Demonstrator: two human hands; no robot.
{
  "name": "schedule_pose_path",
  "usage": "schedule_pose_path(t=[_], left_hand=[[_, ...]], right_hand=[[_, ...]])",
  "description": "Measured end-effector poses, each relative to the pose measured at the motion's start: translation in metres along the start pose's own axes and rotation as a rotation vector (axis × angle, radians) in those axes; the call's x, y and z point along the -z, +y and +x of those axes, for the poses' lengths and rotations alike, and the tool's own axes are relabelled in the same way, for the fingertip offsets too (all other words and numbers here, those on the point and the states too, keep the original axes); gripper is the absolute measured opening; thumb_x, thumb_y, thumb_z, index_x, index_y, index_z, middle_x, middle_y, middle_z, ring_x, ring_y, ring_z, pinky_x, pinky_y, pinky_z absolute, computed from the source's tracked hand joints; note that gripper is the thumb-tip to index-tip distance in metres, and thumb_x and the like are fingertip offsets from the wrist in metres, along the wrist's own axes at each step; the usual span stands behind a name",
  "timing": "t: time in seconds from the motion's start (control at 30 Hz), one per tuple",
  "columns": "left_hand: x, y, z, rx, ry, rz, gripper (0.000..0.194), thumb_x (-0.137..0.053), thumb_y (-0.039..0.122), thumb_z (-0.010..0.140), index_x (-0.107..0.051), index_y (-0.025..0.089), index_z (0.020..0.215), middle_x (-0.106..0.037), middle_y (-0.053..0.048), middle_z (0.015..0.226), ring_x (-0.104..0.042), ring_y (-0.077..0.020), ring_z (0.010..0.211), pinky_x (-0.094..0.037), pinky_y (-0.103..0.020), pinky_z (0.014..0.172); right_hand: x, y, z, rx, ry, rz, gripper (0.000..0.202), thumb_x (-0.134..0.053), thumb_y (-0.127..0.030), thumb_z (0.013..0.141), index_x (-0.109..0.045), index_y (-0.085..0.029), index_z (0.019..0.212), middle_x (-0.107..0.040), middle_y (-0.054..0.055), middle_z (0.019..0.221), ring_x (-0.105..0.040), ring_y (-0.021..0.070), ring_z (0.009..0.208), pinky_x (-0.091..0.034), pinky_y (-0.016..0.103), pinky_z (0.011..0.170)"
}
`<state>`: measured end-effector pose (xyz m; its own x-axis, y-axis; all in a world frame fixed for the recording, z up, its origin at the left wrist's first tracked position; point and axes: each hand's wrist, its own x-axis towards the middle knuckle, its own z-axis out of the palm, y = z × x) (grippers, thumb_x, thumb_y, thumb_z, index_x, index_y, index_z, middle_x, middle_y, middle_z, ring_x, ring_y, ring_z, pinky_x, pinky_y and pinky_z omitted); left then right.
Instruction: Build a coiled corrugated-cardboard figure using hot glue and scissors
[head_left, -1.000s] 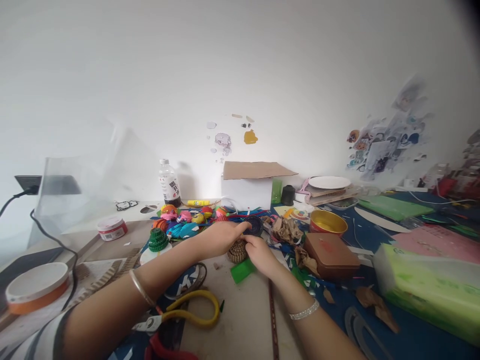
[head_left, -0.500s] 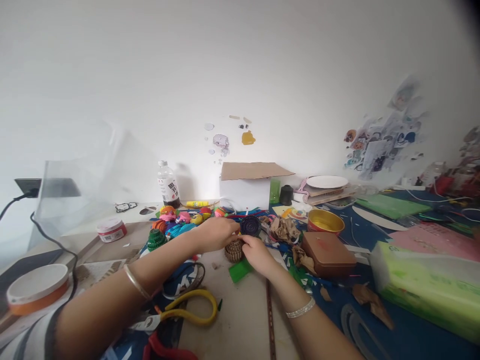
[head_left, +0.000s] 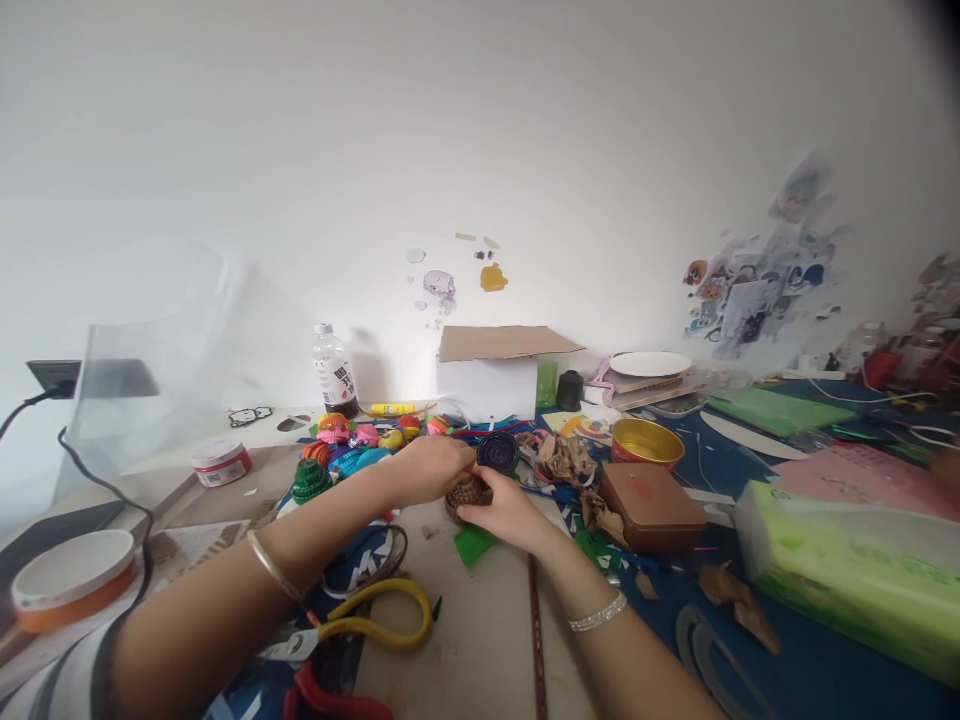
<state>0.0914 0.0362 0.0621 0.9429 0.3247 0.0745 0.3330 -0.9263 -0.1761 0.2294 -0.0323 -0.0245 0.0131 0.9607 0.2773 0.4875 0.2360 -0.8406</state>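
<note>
A small round piece of ribbed brown corrugated paper is between my two hands, a little above the board. My right hand grips it from the right, thumb low on its side and fingers at its top. My left hand is closed in a pinch at the upper edge of the piece; its fingertips are partly hidden, so what they hold I cannot make out. Just behind the hands is a dark blue coiled disc. A green paper piece lies below them on the pale board.
Yellow-handled scissors and a red handle lie at the front left. Several coloured coiled paper pieces sit behind my left forearm. To the right are crumpled brown paper, a gold tin, a brown box and a green tissue pack.
My right thumb has moved down and left onto the side of the brown corrugated piece, now gripping it. The piece has tilted slightly. My left hand stays nearly where it was.
</note>
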Motion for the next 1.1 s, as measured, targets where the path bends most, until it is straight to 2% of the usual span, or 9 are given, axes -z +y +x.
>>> schedule_pose_path(t=[0.17, 0.6, 0.8, 0.9, 1.0, 1.1], left_hand=[[-0.004, -0.001, 0.0, 0.017, -0.004, -0.004, 0.02, -0.042, 0.022, 0.087, -0.057, 0.016, 0.074, -0.065, -0.008, 0.078, -0.062, -0.0204, 0.072, -0.042, -0.026, 0.058], [-0.009, 0.001, -0.001, 0.054, 0.034, -0.023, 0.023, -0.038, 0.024, 0.088, -0.057, 0.017, 0.077, -0.066, -0.008, 0.08, -0.063, -0.0217, 0.074, -0.044, -0.027, 0.058], [-0.011, 0.002, 0.0, 0.08, 0.051, -0.078, 0.02, -0.041, 0.024, 0.086, -0.056, 0.017, 0.074, -0.066, -0.009, 0.079, -0.062, -0.0221, 0.073, -0.043, -0.027, 0.058], [-0.005, 0.001, -0.001, 0.156, 0.097, -0.124, 0.021, -0.04, 0.028, 0.086, -0.055, 0.018, 0.075, -0.065, -0.007, 0.078, -0.062, -0.0216, 0.072, -0.041, -0.027, 0.057], [0.0, -0.004, -0.008, 0.302, 0.184, -0.18, 0.021, -0.036, 0.031, 0.088, -0.053, 0.019, 0.086, -0.064, -0.006, 0.077, -0.061, -0.0208, 0.068, -0.04, -0.027, 0.055], [0.0, -0.007, -0.018, 0.426, 0.248, -0.25, 0.018, -0.033, 0.032, 0.089, -0.048, 0.02, 0.088, -0.062, -0.003, 0.073, -0.059, -0.019, 0.064, -0.038, -0.026, 0.053]], right_hand=[[-0.001, -0.002, 0.0, 0.009, 0.003, 0.005, 0.035, -0.065, -0.024, 0.068, -0.062, -0.019, 0.103, -0.067, 0.006, 0.102, -0.061, 0.024, 0.095, -0.045, 0.035, 0.084], [-0.002, 0.0, 0.0, -0.004, 0.005, 0.047, 0.039, -0.064, -0.021, 0.07, -0.059, -0.018, 0.108, -0.065, 0.007, 0.107, -0.059, 0.0239, 0.1, -0.045, 0.035, 0.086], [-0.002, 0.0, 0.001, -0.018, 0.006, 0.091, 0.036, -0.066, -0.02, 0.067, -0.061, -0.018, 0.103, -0.066, 0.006, 0.104, -0.06, 0.0241, 0.098, -0.045, 0.036, 0.086], [-0.001, 0.003, 0.004, -0.037, 0.035, 0.13, 0.037, -0.064, -0.024, 0.071, -0.059, -0.018, 0.107, -0.065, 0.006, 0.108, -0.06, 0.0228, 0.101, -0.046, 0.034, 0.087], [0.001, 0.007, 0.008, -0.08, 0.08, 0.159, 0.04, -0.058, -0.031, 0.078, -0.055, -0.017, 0.115, -0.062, 0.009, 0.116, -0.058, 0.0224, 0.106, -0.045, 0.034, 0.089], [0.002, 0.011, 0.009, -0.101, 0.095, 0.149, 0.045, -0.059, -0.033, 0.077, -0.053, -0.017, 0.118, -0.06, 0.01, 0.119, -0.056, 0.0233, 0.11, -0.043, 0.036, 0.093]])
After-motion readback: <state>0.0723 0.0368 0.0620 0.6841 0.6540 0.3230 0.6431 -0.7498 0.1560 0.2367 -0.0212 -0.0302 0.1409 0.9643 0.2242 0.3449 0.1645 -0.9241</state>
